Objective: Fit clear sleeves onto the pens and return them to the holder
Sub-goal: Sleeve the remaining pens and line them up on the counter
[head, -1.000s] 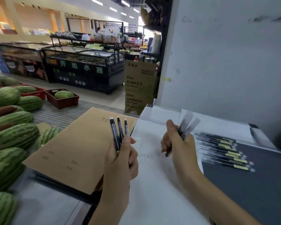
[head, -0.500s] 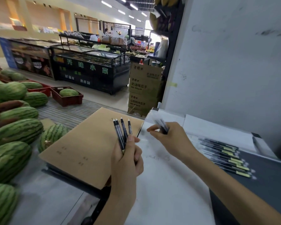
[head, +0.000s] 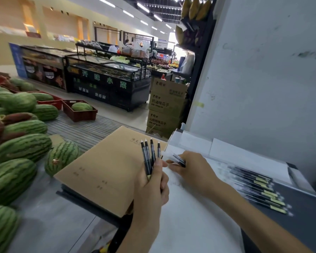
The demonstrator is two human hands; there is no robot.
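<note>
Left hand (head: 150, 187) grips four pens (head: 150, 157); right hand (head: 193, 170) beside tips

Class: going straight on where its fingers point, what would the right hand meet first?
Probably the left hand, at the thumb beside its pens; the right hand looks close, but depth is unclear.

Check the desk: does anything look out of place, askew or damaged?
Nothing spilled or damaged. The four pens in the left hand splay unevenly, tips up, unlike the tidy row of pens lying to the right.
</note>
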